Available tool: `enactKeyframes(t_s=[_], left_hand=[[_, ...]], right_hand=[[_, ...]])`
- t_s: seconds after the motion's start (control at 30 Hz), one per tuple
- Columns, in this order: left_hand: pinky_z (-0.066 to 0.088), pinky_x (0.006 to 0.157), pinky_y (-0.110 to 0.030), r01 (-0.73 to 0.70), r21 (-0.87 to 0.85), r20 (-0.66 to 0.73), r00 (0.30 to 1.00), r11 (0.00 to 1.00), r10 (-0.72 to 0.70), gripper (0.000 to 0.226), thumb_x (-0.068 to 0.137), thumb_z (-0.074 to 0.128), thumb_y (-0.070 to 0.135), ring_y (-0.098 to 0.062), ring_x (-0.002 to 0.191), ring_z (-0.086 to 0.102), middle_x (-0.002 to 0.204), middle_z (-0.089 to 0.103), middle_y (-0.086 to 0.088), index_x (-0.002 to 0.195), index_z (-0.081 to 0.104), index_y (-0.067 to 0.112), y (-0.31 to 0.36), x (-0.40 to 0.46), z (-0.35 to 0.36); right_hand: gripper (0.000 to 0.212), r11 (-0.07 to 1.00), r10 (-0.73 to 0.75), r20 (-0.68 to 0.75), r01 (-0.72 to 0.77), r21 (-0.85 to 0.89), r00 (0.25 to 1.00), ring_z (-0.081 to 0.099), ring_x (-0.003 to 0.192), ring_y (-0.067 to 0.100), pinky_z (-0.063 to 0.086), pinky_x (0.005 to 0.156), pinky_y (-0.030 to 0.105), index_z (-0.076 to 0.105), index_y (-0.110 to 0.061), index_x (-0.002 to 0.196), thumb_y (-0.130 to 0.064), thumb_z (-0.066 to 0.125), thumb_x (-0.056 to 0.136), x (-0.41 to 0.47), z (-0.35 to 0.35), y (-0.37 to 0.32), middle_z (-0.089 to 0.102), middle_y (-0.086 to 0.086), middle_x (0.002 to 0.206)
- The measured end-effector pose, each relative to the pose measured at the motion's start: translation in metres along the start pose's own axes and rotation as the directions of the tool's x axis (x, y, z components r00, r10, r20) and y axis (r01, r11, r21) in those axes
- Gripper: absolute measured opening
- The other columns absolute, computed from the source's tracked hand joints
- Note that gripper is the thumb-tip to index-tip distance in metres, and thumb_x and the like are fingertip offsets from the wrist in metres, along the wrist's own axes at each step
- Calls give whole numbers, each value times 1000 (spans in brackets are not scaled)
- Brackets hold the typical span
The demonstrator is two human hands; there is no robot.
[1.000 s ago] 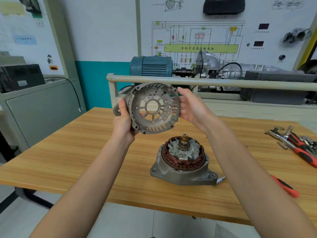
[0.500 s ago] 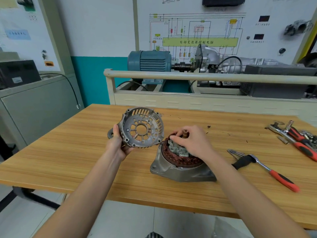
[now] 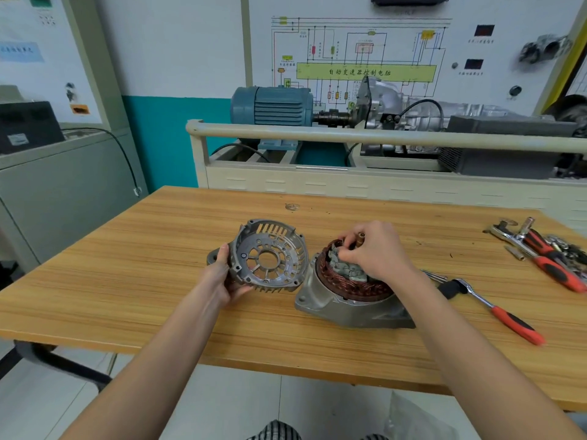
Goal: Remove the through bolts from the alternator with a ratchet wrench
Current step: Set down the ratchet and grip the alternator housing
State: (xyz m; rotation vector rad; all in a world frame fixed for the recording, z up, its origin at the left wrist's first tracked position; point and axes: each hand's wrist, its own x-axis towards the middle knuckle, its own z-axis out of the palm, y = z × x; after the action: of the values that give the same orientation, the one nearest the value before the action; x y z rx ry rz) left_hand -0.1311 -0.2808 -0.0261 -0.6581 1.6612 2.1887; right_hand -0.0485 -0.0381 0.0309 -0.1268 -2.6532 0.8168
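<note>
The alternator body (image 3: 343, 308) stands on the wooden table (image 3: 158, 281), its copper stator windings and rotor exposed on top. My right hand (image 3: 374, 252) rests on the rotor, fingers pinched near the brass shaft tip. My left hand (image 3: 222, 274) grips the detached grey slotted end cover (image 3: 270, 258), tilted on edge just left of the body. The ratchet wrench (image 3: 495, 309), with a red and black handle, lies on the table to the right of the body. A few loose bolts (image 3: 433, 275) lie beside its head.
Red-handled pliers, a wrench and small parts (image 3: 540, 252) lie at the table's right end. Behind the table stands a cream cart with a rail (image 3: 349, 134) carrying a blue motor (image 3: 273, 104) and a gearbox. A grey cabinet (image 3: 63, 185) is at the left.
Both hands held the end cover up a second ago. The left hand brought it down beside the alternator body, and the right hand let go and moved onto the rotor.
</note>
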Motion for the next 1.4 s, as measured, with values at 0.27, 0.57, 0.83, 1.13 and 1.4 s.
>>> enactKeyframes(t_s=[0.27, 0.57, 0.83, 1.13, 1.4], left_hand=[[45, 28, -30, 29, 113, 24, 999, 993, -32, 38, 90, 59, 48, -29, 63, 63, 85, 66, -13, 96, 58, 10, -19, -3, 11], [48, 31, -32, 53, 190, 87, 994, 980, -70, 37, 98, 52, 38, -25, 42, 64, 53, 66, -13, 86, 59, 4, -17, 0, 22], [52, 37, -29, -30, 461, 117, 993, 887, -27, 44, 105, 34, 26, -24, 48, 68, 60, 68, -19, 87, 62, -2, -10, 5, 17], [56, 47, -35, -196, 822, 85, 971, 535, 224, 76, 98, 19, 59, -29, 51, 64, 72, 67, -26, 104, 51, -10, -2, -9, 19], [57, 79, -41, -167, 970, 90, 924, 178, 372, 83, 90, 20, 73, -34, 92, 64, 108, 61, -24, 91, 59, -1, -9, -8, 21]], right_hand=[[25, 1000, 19, -29, -18, 10, 999, 58, 83, 9, 39, 77, 21, 59, -23, 56, -11, 73, 73, -1, -18, 23, 71, -5, 101], [11, 986, -34, 6, 33, 161, 999, 60, 93, 2, 43, 80, 21, 70, -20, 75, -29, 77, 78, -6, -24, 34, 69, -8, 108], [50, 920, 76, 31, -82, 382, 997, 52, 115, 11, 40, 91, 25, 57, -17, 130, -48, 49, 91, -27, -29, 59, 58, -9, 120], [55, 918, 28, -52, -5, 396, 998, 47, 119, 9, 37, 107, 36, 60, -16, 127, -43, 70, 80, -32, -11, 67, 52, -13, 128], [55, 920, 64, -93, -22, 390, 994, 45, 117, 4, 36, 101, 30, 59, -19, 128, -44, 71, 80, -30, -6, 69, 50, -17, 127]])
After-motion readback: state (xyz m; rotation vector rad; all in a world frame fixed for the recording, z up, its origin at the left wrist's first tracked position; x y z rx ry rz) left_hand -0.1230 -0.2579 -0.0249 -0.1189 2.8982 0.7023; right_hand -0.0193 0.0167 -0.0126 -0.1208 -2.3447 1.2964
